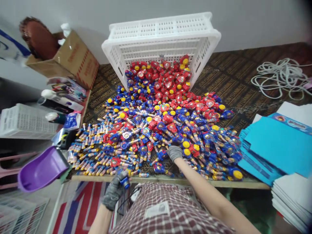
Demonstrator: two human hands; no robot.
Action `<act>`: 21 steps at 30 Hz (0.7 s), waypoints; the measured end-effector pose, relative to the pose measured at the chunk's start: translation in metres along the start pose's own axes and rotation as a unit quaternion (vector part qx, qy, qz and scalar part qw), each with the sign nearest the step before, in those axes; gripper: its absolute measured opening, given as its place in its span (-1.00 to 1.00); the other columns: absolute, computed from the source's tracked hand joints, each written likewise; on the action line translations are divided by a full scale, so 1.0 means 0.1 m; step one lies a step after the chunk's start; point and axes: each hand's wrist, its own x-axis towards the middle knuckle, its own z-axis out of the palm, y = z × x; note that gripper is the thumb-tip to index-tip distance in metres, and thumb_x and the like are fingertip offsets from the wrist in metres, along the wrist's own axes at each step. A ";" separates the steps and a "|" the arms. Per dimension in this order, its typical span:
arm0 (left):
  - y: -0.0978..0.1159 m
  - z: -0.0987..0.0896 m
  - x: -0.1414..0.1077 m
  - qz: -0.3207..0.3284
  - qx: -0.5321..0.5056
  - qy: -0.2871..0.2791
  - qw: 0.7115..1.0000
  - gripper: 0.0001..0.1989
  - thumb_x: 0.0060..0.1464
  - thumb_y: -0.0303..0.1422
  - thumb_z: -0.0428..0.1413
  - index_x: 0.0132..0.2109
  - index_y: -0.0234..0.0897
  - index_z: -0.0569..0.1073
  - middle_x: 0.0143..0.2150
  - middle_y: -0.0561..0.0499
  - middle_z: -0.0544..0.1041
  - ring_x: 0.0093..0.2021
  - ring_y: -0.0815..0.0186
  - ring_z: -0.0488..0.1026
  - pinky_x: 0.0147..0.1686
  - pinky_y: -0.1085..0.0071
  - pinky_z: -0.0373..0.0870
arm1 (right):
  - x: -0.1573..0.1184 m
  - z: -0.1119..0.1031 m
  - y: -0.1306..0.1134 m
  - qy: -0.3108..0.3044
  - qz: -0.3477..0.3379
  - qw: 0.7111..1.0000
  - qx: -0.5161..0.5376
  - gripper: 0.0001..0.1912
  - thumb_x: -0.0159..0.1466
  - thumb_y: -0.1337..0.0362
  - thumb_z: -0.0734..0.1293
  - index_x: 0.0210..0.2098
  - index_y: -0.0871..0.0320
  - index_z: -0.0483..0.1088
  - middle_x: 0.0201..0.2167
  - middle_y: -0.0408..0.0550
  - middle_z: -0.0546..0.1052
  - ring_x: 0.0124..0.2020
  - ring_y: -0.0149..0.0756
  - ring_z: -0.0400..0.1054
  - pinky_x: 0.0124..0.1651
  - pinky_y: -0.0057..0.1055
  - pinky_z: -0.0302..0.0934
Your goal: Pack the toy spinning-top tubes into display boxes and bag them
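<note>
Apparently glossy plastic crate (161, 37), matt cardboard box (70, 58).

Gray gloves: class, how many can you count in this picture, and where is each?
2. The left glove, around a blue-and-yellow toy, is by the table's front edge; the right glove is at the toy pile's near side.

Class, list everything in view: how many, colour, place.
Table: one, brown, centre
Toys: uncountable, red or blue, heaped centre
Small tubes: uncountable, multicoloured, heap's edges
Large crate: one, white, behind heap
Rope: one tangle, white, far right
Card sheets: several, bright blue, right
Plain sheets: several, white, right
Carton: one, brown, far left
Bottles: several, mixed colours, left
Smaller crate: one, white, left
Scoop: one, purple, left
Garment: one, red-checked, bottom
Left hand: one, grey-gloved, holding a blue toy
Right hand: one, grey-gloved, at heap
</note>
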 end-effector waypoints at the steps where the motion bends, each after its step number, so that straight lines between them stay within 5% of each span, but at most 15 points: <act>1: -0.04 0.04 -0.03 -0.002 -0.012 -0.004 1.000 -0.77 -0.14 -0.61 0.21 -0.28 -0.28 0.47 -0.44 0.07 0.55 -0.49 0.35 0.52 -0.52 0.50 0.50 | -0.01 0.00 -0.03 -0.001 0.005 1.000 0.014 -0.69 0.29 0.11 0.30 -0.21 0.28 0.42 -0.20 0.00 0.50 -0.15 -0.26 0.40 -0.03 -0.18 0.29; 8: 0.04 0.34 -0.12 -0.011 -0.080 -0.075 0.994 -0.76 0.01 -0.55 0.11 -0.14 -0.23 0.47 -0.45 0.08 0.53 -0.43 0.28 0.53 -0.34 0.29 0.56 | -0.32 -0.16 0.01 -0.007 0.022 0.977 0.212 -0.76 0.19 0.16 0.36 -0.40 0.24 0.40 -0.33 -0.03 0.50 -0.24 -0.28 0.39 -0.12 -0.28 0.27; 11: 0.03 0.44 -0.11 0.049 -0.033 -0.082 0.995 -0.63 -0.13 -0.65 0.18 -0.16 -0.18 0.49 -0.37 0.09 0.58 -0.32 0.29 0.54 -0.16 0.31 0.54 | -0.62 -0.30 0.13 -0.028 -0.017 0.940 0.340 -0.75 0.17 0.11 0.31 -0.43 0.20 0.37 -0.46 -0.09 0.47 -0.42 -0.35 0.36 -0.31 -0.40 0.25; 14: -0.07 0.56 -0.12 0.085 -0.014 -0.095 0.992 -0.44 -0.35 -0.77 0.25 -0.16 -0.19 0.52 -0.23 0.06 0.60 -0.15 0.24 0.52 -0.04 0.35 0.49 | -0.98 -0.46 0.18 -0.047 -0.075 0.889 0.450 -0.66 0.16 0.00 0.25 -0.26 0.16 0.34 -0.44 -0.15 0.45 -0.50 -0.38 0.33 -0.42 -0.43 0.25; 17: -0.22 0.69 -0.16 0.098 0.006 -0.129 0.987 -0.30 -0.48 -0.82 0.28 -0.11 -0.21 0.51 -0.16 0.05 0.59 -0.10 0.22 0.51 -0.07 0.36 0.52 | -1.27 -0.62 0.13 -0.049 -0.135 0.848 0.510 -0.56 0.11 -0.06 0.29 -0.16 0.12 0.31 -0.35 -0.15 0.45 -0.38 -0.34 0.36 -0.31 -0.40 0.31; 21: -0.37 0.82 -0.25 0.069 -0.010 -0.155 0.985 -0.30 -0.39 -0.78 0.26 -0.03 -0.17 0.48 -0.22 0.06 0.59 -0.23 0.24 0.56 -0.27 0.35 0.58 | -1.46 -0.70 0.01 -0.023 -0.206 0.834 0.512 -0.59 0.10 -0.01 0.35 -0.16 0.10 0.39 -0.18 -0.07 0.48 -0.07 -0.20 0.34 0.09 -0.25 0.22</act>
